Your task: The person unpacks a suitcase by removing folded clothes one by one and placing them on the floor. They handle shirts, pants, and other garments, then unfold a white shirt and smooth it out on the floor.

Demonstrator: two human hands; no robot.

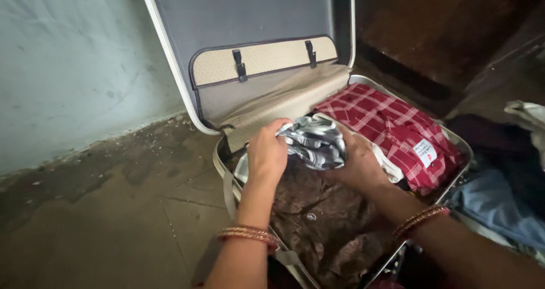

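Grey-and-white patterned garment [314,143], bunched, soft and likely light, gripped at its folds by left hand [265,155] and right hand [357,163], above brown clothing [318,221] inside open suitcase [227,170], beside red checked shirt [392,127].

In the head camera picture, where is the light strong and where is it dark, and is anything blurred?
Head view: light falls from the left, brightening the pale wall and the suitcase lid; the upper right corner and the lower right edge lie in deep shadow; the striped cloth between the left hand and right hand looks slightly soft; the lid's edge curves from lens distortion.
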